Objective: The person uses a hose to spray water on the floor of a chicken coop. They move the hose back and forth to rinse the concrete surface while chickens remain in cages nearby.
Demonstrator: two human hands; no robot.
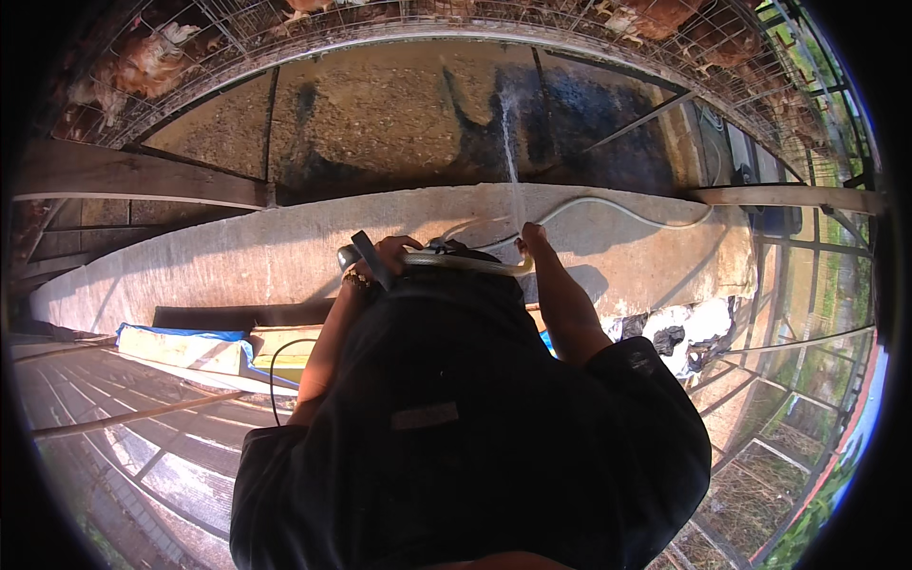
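Note:
My right hand (531, 239) is shut on the end of a pale, flexible hose (470, 264). From it a white jet of water (509, 135) shoots away from me onto the wet, dirty ground (385, 107) beneath the cages. The hose bends at that hand and runs across my front towards my left hand (392, 253), whose fingers are bent beside it. Whether that hand grips the hose is hidden. A flat black piece (372, 258) and a dark rounded object (348, 258) sit against the left hand and wrist.
Wire cages (235, 43) with brown hens (153, 60) curve along the far side. A concrete walkway (285, 249) crosses before me, with more hose (627, 211) lying over it. Wooden beams (142, 174) stand left and right. Open boxes (185, 349) and white bags (691, 328) flank me.

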